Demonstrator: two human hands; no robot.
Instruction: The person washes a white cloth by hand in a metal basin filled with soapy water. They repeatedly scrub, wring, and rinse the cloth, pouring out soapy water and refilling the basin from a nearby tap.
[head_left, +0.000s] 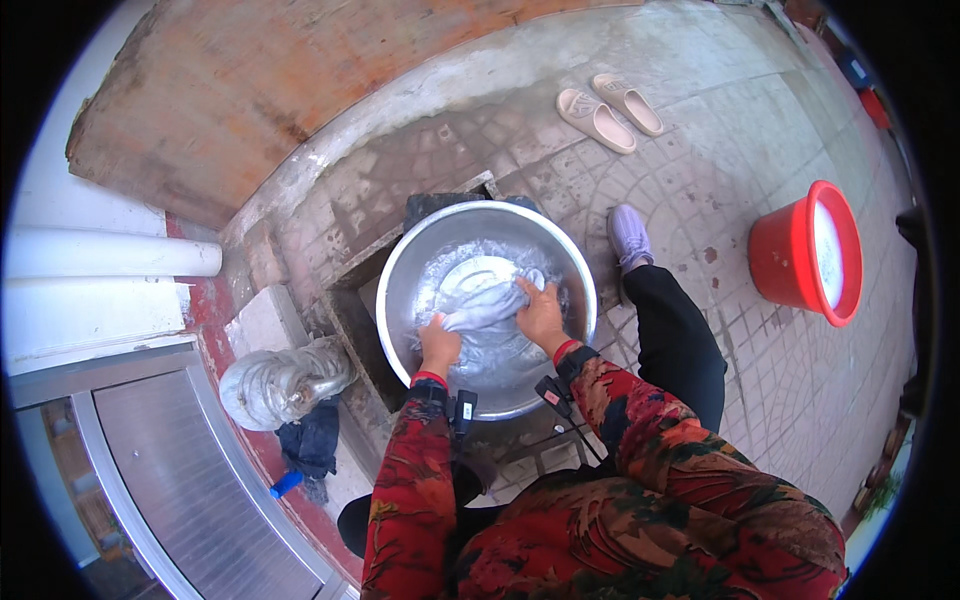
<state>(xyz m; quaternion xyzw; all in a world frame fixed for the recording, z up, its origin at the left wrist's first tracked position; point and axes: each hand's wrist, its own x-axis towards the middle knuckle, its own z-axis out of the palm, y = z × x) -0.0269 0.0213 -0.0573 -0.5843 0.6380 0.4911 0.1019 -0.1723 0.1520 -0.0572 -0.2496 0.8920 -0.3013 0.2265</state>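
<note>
A large round metal basin (395, 270) holding water stands before me over a dark, square-edged opening in the paving. In it lies a wet, pale grey cloth (487, 306), partly bunched up. My left hand (440, 343) grips the cloth's left end near the basin's near-left side. On the right, my right hand (541, 311) pinches the cloth's other end between thumb and fingers. The part of the cloth under the water is hard to make out.
A red plastic bucket (784, 259) with whitish contents stands at the right. Beige slides (596, 120) lie beyond the basin. A wrapped, silvery bundle (277, 386) and dark cloth (310, 442) are at the left, near a metal-framed door (217, 465). A rusty board (247, 97) leans at the upper left.
</note>
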